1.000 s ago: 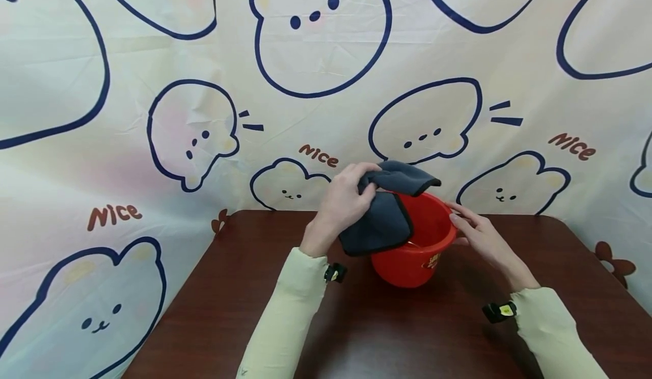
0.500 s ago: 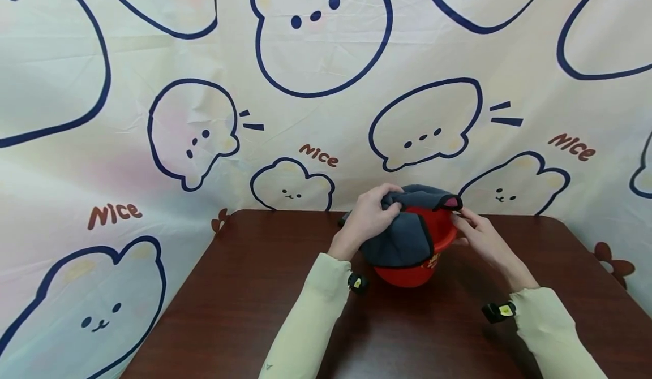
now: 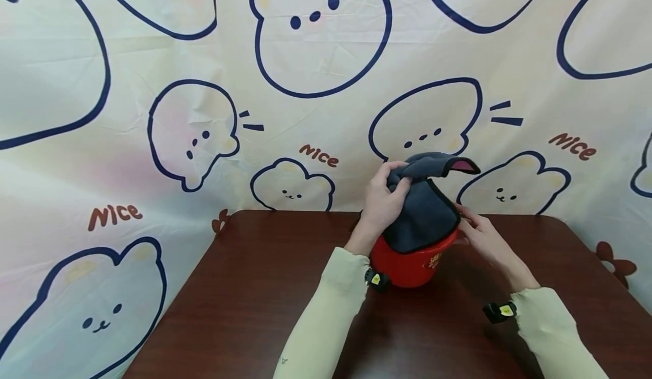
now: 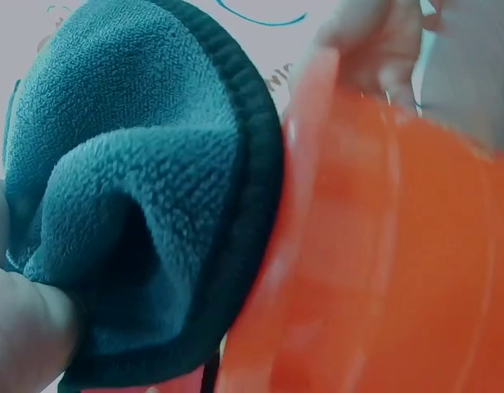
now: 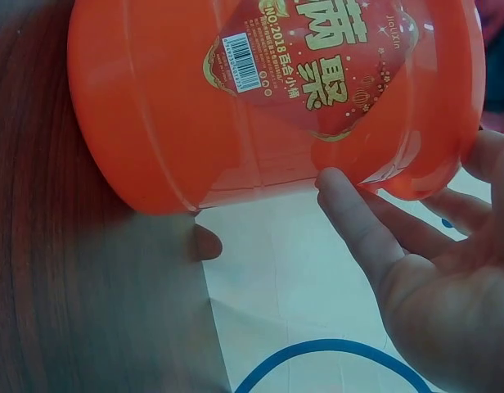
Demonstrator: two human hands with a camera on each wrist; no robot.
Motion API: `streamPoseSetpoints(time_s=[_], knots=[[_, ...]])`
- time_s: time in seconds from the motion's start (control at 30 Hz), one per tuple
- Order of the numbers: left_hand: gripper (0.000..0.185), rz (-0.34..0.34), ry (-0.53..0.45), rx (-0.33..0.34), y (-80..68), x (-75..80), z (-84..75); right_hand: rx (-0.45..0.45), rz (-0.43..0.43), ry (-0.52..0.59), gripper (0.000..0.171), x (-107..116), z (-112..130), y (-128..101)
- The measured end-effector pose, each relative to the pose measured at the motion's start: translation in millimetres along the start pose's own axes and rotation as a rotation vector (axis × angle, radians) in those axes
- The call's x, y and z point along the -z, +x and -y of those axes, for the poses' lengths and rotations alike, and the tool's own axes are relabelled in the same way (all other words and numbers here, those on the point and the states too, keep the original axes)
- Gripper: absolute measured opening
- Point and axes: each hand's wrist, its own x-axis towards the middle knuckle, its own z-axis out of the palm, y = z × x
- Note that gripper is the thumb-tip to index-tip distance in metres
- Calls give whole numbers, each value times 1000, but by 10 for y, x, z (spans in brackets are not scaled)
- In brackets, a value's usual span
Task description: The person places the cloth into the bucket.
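Cloth [image 3: 425, 215] lifted higher — left hand [image 3: 383, 203] gripping; bucket [image 3: 415, 263] steadied

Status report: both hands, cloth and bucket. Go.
Left hand grips grey cloth, held over red bucket. Right hand open, fingers steadying the bucket's rim. Bucket sits on brown table. Nothing in the way.

Light: bright, even and soft across the head view; faint shadows under the sleeves on the desk [image 3: 265, 288].
Glare: a soft sheen on the red bucket [image 5: 236, 123].
Focus: head view sharp; left wrist view blurred on the bucket, crisp on the grey cloth [image 4: 146, 213].
Distortion: mild bending at the head view's edges.
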Motion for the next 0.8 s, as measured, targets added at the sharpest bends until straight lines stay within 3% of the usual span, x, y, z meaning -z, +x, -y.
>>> streamPoseSetpoints(time_s=[0.13, 0.3, 0.37, 0.47, 0.53, 0.7, 0.8], knots=[[28, 16, -90, 23, -8, -32, -14, 21, -8, 24, 56, -36, -12, 14], [28, -31, -226, 87, -9, 15, 80, 18, 2, 12, 59, -50, -17, 28], [28, -39, -229, 121, -19, 45, 125, 2, 3, 1, 61, -50, -12, 27], [28, -24, -146, 169, -43, 92, 186, -14, 3, -15, 61, -50, -13, 23], [28, -4, -39, 185, -61, 125, 223, -26, -1, -21, 60, -50, -10, 19], [26, 60, 218, 189, -103, 229, 240, -28, -15, -36, 60, -51, -6, 16], [28, 91, 317, 178, -121, 310, 210, -28, -21, -41, 61, -60, 1, 23]])
